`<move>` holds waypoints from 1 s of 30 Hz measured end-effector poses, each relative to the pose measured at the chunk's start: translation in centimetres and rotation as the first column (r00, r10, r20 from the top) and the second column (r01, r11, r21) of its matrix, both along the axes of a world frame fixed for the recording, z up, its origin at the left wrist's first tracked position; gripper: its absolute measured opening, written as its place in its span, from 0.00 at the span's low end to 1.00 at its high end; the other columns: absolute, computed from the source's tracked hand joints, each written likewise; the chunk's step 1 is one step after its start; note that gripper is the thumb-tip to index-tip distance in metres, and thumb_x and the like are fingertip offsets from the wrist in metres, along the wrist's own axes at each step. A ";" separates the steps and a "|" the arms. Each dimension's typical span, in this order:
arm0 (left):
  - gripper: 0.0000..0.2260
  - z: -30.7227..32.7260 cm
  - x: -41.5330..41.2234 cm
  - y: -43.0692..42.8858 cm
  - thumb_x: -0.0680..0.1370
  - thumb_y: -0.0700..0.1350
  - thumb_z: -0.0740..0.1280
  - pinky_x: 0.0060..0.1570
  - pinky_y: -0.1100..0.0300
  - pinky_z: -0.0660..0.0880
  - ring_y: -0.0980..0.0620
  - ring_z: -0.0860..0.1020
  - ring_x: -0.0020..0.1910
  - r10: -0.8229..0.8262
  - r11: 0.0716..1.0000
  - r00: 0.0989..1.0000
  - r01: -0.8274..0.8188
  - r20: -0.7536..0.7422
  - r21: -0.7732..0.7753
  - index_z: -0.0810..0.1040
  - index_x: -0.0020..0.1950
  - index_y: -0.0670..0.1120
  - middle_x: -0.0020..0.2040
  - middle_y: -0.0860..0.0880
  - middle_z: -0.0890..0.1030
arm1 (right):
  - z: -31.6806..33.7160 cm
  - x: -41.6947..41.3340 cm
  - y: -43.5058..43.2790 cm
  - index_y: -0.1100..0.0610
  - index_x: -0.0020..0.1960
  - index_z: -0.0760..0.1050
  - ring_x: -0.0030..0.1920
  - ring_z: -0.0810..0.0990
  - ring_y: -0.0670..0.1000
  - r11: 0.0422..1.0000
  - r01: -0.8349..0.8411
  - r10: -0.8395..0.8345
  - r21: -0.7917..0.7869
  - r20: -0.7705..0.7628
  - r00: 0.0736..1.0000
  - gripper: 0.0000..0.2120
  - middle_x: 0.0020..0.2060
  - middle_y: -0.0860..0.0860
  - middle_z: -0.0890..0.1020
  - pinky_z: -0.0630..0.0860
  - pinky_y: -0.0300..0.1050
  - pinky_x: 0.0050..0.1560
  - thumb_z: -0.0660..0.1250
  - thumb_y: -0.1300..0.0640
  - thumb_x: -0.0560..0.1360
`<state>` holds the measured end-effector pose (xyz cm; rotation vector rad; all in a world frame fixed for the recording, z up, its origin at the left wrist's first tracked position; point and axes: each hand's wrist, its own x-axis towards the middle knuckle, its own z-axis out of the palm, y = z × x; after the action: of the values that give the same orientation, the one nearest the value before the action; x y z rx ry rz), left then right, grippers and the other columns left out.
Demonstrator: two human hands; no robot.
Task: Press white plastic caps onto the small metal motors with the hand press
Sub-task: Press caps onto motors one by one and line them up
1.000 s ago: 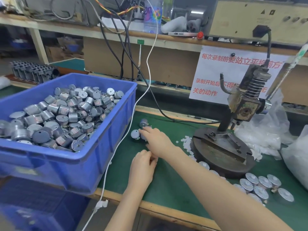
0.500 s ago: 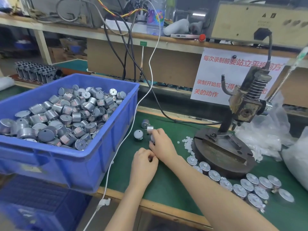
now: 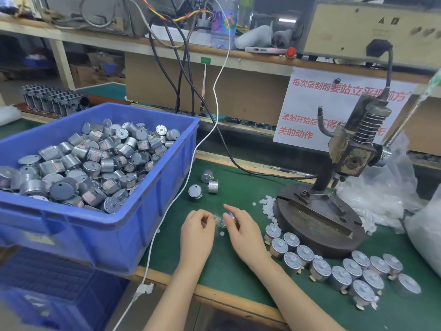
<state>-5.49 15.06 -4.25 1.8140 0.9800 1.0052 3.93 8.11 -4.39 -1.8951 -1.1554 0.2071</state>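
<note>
Seemingly the pre-press step: right hand (image 3: 241,232) grips a motor (image 3: 229,215), left hand (image 3: 198,232) is curled, hold unclear; next, the hand press (image 3: 353,158) at two o'clock.

Small metal motors (image 3: 95,163), white caps (image 3: 267,206), hand press (image 3: 319,216).
Motors: silver cylinders, most heaped loose in a blue crate (image 3: 133,225); three lie on the green mat (image 3: 238,177) beside it; a cluster stands upright, white-tipped, before the press base; one, blurred, held in the right hand (image 3: 241,232). Caps: tiny, scattered at the base's left edge. Press: worn, round dark base, sprung head raised.
</note>
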 end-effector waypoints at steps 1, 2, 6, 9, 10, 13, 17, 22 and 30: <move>0.06 0.0 0.0 0.0 0.76 0.37 0.64 0.37 0.72 0.65 0.56 0.74 0.37 -0.001 1.000 1.000 0.001 -0.007 0.001 0.78 0.40 0.42 0.40 0.48 0.76 | -0.1 0.0 0.1 0.52 0.69 0.68 0.51 0.72 0.43 0.998 -0.031 0.033 -0.050 0.051 0.998 0.17 0.50 0.48 0.74 0.63 0.32 0.47 0.57 0.53 0.81; 0.06 0.0 0.0 0.0 0.76 0.37 0.64 0.37 0.72 0.66 0.56 0.74 0.37 -0.004 1.000 1.000 0.004 -0.013 0.003 0.77 0.39 0.43 0.40 0.49 0.76 | -0.2 0.1 0.1 0.52 0.71 0.65 0.53 0.72 0.45 0.995 -0.048 0.055 -0.091 0.072 0.996 0.19 0.51 0.48 0.72 0.63 0.35 0.47 0.55 0.53 0.81; 0.06 0.0 -0.1 -0.1 0.76 0.37 0.64 0.38 0.74 0.67 0.56 0.74 0.38 -0.012 1.000 1.000 0.012 -0.016 0.010 0.78 0.40 0.43 0.40 0.50 0.76 | -0.2 0.5 0.0 0.50 0.74 0.59 0.57 0.72 0.50 0.984 -0.064 0.081 -0.168 0.094 0.992 0.21 0.52 0.48 0.70 0.64 0.40 0.50 0.53 0.52 0.82; 0.06 -0.1 -0.1 -0.1 0.76 0.37 0.64 0.38 0.72 0.67 0.56 0.74 0.38 -0.011 1.000 1.000 0.011 -0.025 0.024 0.78 0.41 0.42 0.40 0.50 0.75 | -0.3 0.3 -0.1 0.50 0.74 0.59 0.56 0.73 0.49 0.979 -0.089 0.113 -0.184 0.121 0.986 0.21 0.51 0.47 0.69 0.65 0.39 0.51 0.53 0.52 0.82; 0.05 -0.1 -0.1 0.0 0.76 0.37 0.64 0.38 0.72 0.67 0.55 0.74 0.38 -0.010 0.999 1.000 0.011 -0.027 0.030 0.78 0.41 0.42 0.40 0.50 0.75 | -0.4 0.3 -0.1 0.51 0.74 0.59 0.56 0.73 0.48 0.979 -0.095 0.119 -0.181 0.126 0.985 0.21 0.50 0.46 0.69 0.65 0.38 0.51 0.54 0.53 0.82; 0.05 -0.1 -0.1 -0.1 0.76 0.37 0.64 0.38 0.73 0.67 0.56 0.74 0.38 -0.008 0.999 1.000 0.009 -0.026 0.036 0.79 0.42 0.41 0.40 0.51 0.75 | -0.3 0.3 -0.1 0.51 0.74 0.60 0.55 0.73 0.48 0.982 -0.097 0.120 -0.165 0.136 0.984 0.21 0.50 0.46 0.69 0.64 0.37 0.51 0.54 0.53 0.82; 0.05 -0.1 -0.1 -0.1 0.75 0.36 0.64 0.38 0.74 0.67 0.55 0.74 0.38 -0.011 0.999 0.999 0.013 -0.031 0.038 0.78 0.41 0.41 0.40 0.49 0.75 | -0.1 0.1 -0.3 0.52 0.74 0.58 0.56 0.74 0.51 0.977 -0.104 0.139 -0.183 0.188 0.972 0.21 0.55 0.50 0.71 0.67 0.41 0.54 0.54 0.54 0.81; 0.06 -0.2 -0.2 -0.2 0.75 0.36 0.63 0.38 0.73 0.67 0.56 0.74 0.37 -0.012 0.999 0.999 0.013 -0.033 0.038 0.77 0.40 0.42 0.40 0.49 0.74 | -0.2 -0.4 -0.3 0.51 0.76 0.54 0.54 0.73 0.53 0.965 -0.098 0.180 -0.245 0.341 0.923 0.24 0.58 0.51 0.69 0.71 0.46 0.51 0.53 0.52 0.81; 0.07 -0.2 -0.6 -0.4 0.77 0.38 0.63 0.37 0.73 0.67 0.54 0.75 0.38 -0.012 1.000 0.999 0.012 -0.053 0.014 0.77 0.40 0.43 0.41 0.50 0.74 | -0.8 -0.5 -0.2 0.47 0.76 0.51 0.53 0.73 0.51 0.952 -0.053 0.171 -0.300 0.380 0.909 0.24 0.60 0.50 0.67 0.70 0.44 0.45 0.52 0.49 0.81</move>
<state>-6.12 14.65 -4.45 1.8649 0.9949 0.9634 3.42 7.92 -5.18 -2.1914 -1.5860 0.0445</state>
